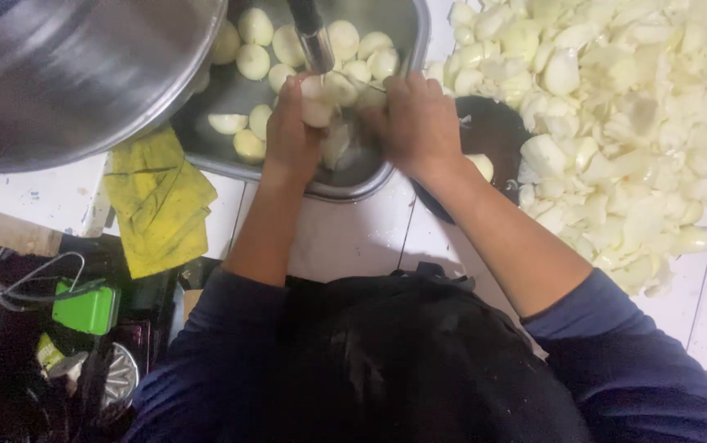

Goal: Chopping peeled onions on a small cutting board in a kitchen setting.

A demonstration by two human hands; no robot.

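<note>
We see a peeled onion (317, 107) over the near end of a steel tray (407, 49) of peeled onions, our left hand (290, 131) in a closed grip around it while a knife (314, 37) stands just above. Our right hand (415, 123) is curled beside it; whether its grip holds anything we cannot tell. Farther out on the white counter (353, 238) lie a heap of chopped onion (632, 107), a yellow cloth (157, 201) and a large steel bowl (66, 74).
</note>
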